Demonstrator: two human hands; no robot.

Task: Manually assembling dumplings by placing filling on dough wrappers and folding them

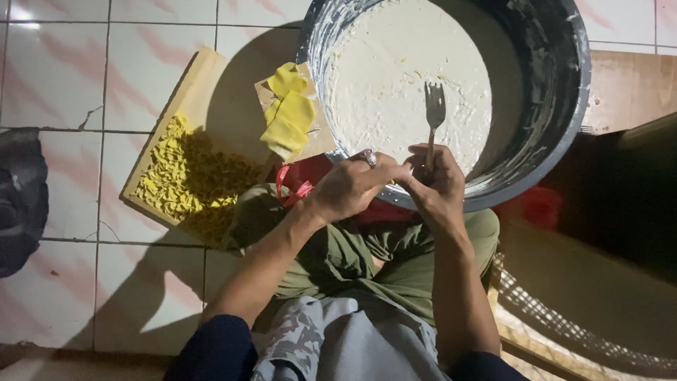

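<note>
A large dark bowl (557, 106) holds pale cream batter (402, 77). My right hand (437, 185) grips a metal fork (433, 116) by its handle, tines up over the batter at the bowl's near rim. My left hand (349, 187), with a ring on one finger, is pressed against the right hand's fingers at the rim; what it pinches is hidden. Both hands sit above my lap in green cloth (338, 257).
A wooden board (204, 92) on the tiled floor (63, 77) carries a heap of small yellow cut pieces (187, 180). Folded yellow sheets (288, 113) lie on brown paper beside the bowl. A dark bag (20, 197) lies far left; red plastic (300, 180) shows under the bowl.
</note>
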